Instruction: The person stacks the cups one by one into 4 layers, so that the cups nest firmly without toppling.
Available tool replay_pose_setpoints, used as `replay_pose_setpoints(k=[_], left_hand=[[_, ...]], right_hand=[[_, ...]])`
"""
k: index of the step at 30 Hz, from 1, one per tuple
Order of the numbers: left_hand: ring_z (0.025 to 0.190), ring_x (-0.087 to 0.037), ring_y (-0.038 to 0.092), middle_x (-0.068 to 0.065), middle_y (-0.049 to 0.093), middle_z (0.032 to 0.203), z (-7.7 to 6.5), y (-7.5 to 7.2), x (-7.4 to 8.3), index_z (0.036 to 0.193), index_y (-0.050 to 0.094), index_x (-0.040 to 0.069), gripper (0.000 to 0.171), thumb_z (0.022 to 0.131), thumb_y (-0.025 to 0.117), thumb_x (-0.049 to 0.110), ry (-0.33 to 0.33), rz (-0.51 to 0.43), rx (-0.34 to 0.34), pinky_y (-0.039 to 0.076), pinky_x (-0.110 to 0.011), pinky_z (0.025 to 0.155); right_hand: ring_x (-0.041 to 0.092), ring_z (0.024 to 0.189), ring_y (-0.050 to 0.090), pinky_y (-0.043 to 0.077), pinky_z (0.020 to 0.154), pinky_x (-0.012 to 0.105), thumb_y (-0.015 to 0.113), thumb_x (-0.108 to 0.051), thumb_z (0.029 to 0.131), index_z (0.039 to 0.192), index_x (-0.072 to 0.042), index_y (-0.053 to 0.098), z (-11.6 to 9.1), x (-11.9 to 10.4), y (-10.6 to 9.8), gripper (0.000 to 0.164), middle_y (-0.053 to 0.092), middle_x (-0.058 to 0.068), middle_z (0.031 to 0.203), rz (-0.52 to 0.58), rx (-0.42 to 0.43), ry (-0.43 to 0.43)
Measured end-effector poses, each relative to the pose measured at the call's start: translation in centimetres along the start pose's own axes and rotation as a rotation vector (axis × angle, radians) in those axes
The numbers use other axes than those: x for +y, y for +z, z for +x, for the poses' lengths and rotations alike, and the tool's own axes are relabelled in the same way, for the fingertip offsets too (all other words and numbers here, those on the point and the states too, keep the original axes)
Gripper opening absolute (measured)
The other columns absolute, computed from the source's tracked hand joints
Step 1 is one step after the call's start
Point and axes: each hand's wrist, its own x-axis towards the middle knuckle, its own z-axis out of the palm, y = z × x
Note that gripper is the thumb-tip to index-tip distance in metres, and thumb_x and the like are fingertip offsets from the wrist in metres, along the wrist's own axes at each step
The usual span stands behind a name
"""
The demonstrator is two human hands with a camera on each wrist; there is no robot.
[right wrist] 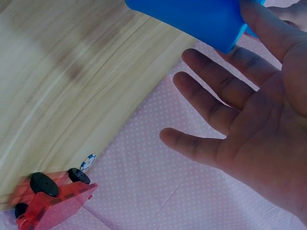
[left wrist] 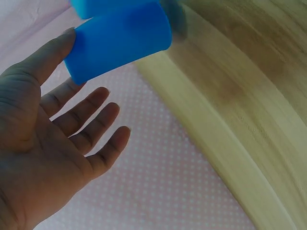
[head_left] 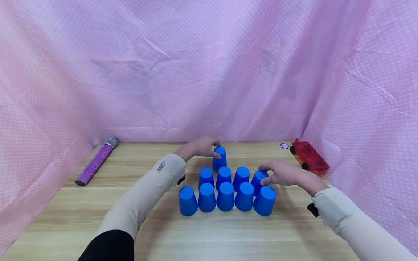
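Head, left hand: the left hand [head_left: 203,146] pinches the rear cup [head_left: 221,164] near the worktop's [head_left: 196,239] far edge; standing or lifted is unclear.
Head, right hand: the right hand [head_left: 283,173] pinches the end cup [head_left: 257,181], rightmost in the second row, towards the right edge.
Head, risk: the front row [head_left: 225,197] sits close before the end cup; a low sideways swing might topple it.
Left wrist, grip: thumb and index hold the cup at its narrow end; a loose pinch could let it tilt.
Right wrist, grip: likewise thumb and index, other fingers spread; uneven pressure might make the cup slip.
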Motion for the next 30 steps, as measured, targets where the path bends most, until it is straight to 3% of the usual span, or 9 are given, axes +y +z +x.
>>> replay_pose_setpoints(k=[13, 30], left_hand=[[0.136, -0.028, 0.050, -0.010, 0.054, 0.146, 0.6, 0.7, 1.2, 0.140, 0.055, 0.015, 0.057, 0.092, 0.073, 0.038, -0.003, 0.025, -0.040, 0.046, -0.048, 0.110], [0.138, -0.029, 0.049, -0.011, 0.051, 0.150, 1.1, 1.1, 0.8, 0.144, 0.052, 0.018, 0.062, 0.091, 0.073, 0.042, -0.039, 0.035, -0.036, 0.046, -0.049, 0.110]], right_hand=[[0.043, 0.123, 0.059, 0.053, 0.096, 0.058, 0.074, -0.038, 0.089, 0.136, -0.006, 0.059, 0.0, -0.1, 0.1, 0.058, 0.064, 0.017, 0.132, 0.025, -0.014, 0.033], [0.043, 0.122, 0.060, 0.054, 0.096, 0.058, 0.075, -0.037, 0.089, 0.135, -0.005, 0.059, -0.2, -0.5, 0.0, 0.059, 0.065, 0.017, 0.131, 0.031, -0.018, 0.035]])
